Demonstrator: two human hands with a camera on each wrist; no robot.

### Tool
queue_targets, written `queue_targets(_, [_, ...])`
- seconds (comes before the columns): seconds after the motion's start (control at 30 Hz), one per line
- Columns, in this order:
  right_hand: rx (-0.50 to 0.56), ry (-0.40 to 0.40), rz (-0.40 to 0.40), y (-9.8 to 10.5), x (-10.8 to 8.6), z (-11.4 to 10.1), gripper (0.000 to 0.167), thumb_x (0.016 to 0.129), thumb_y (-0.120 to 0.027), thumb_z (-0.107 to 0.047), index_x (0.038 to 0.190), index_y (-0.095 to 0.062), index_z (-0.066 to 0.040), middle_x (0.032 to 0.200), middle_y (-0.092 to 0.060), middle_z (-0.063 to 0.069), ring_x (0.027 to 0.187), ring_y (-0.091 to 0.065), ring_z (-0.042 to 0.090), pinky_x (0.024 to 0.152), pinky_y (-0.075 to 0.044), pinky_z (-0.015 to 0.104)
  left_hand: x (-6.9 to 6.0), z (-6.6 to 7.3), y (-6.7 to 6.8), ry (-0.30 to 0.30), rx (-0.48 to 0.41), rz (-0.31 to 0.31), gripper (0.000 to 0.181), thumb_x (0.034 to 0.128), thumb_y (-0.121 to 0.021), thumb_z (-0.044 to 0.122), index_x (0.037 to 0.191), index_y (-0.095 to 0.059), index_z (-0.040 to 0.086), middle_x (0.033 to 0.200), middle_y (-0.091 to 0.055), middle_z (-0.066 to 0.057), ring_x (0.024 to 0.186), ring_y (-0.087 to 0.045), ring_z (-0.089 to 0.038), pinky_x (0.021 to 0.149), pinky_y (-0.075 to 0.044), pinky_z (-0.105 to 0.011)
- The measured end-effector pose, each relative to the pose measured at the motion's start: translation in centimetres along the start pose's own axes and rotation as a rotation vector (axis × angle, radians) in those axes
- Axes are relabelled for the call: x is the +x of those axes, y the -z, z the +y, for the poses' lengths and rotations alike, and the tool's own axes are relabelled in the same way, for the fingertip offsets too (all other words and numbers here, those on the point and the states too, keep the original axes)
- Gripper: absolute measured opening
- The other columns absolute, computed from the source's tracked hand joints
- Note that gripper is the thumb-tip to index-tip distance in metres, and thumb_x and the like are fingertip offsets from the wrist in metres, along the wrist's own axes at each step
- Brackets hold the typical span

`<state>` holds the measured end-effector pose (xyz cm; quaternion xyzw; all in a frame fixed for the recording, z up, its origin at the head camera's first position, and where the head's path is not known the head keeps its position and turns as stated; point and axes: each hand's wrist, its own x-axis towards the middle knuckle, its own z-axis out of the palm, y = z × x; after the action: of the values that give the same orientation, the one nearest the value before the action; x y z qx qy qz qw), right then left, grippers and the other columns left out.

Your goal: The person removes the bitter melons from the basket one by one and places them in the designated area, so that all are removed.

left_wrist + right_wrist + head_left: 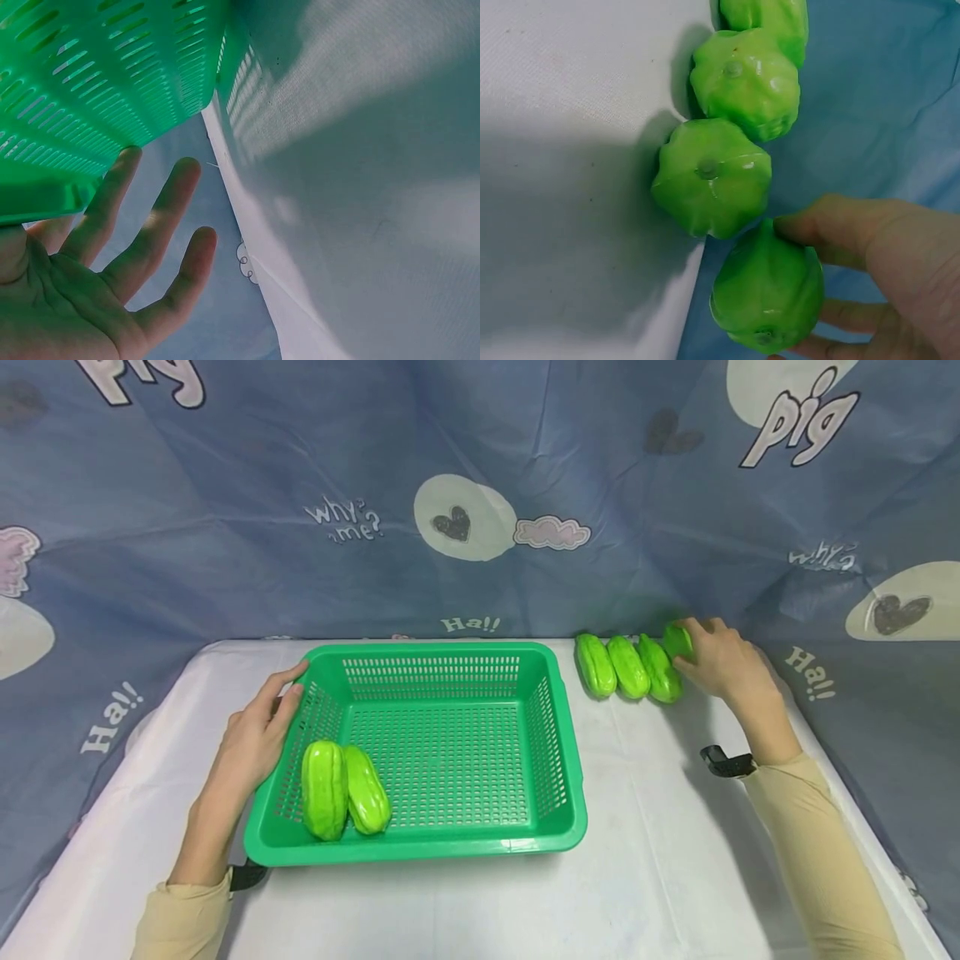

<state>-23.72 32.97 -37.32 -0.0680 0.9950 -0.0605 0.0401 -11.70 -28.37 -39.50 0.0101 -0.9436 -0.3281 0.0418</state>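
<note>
On the left rim of the green plastic basket (420, 852) rests my left hand (255, 735). In the left wrist view its fingers (154, 240) extend loosely beside the slotted wall. My right hand (723, 660) grips a green ribbed gourd (678, 642) at the far right, thumb on one side and fingers on the other. The right wrist view shows this held gourd (769, 289) end-on, close to a row of similar gourds. In that row lie a left gourd (596, 666), a middle gourd (628, 667) and a right gourd (660, 669).
Inside the basket's left end, one gourd (325, 789) leans beside another gourd (367, 789). White cloth covers the table (622, 860). A blue printed curtain (480, 585) rises along the table's back edge, just behind the row.
</note>
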Motion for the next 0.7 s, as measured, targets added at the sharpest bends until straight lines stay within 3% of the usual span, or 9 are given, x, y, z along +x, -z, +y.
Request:
queue_targets(0.23, [-0.011,-0.001,0.011,-0.8,0.0,0.6,0.059,0.106,-0.060,-0.023,0.158,-0.040,-0.004,0.142,-0.046,0.047,0.118,-0.055,0.073,0.092,-0.049,0.081,0.1,0.1,0.0,0.001,0.006,0.001,0.057,0.1181,-0.029,0.052,0.171,-0.034,0.031,0.152,-0.056,-0.038,0.129,-0.059,-0.063,0.096,-0.047,-0.080])
queue_targets(0.7, [0.033,-0.001,-0.065,-1.9,-0.3,1.3,0.057,0.112,-0.052,-0.024,0.161,-0.037,0.000,0.152,-0.040,0.048,0.132,-0.047,0.073,0.102,-0.045,0.082,0.0,0.2,0.1,-0.005,0.000,0.000,0.057,0.1183,-0.029,0.051,0.171,-0.034,0.031,0.151,-0.057,-0.037,0.127,-0.062,-0.063,0.094,-0.048,-0.079])
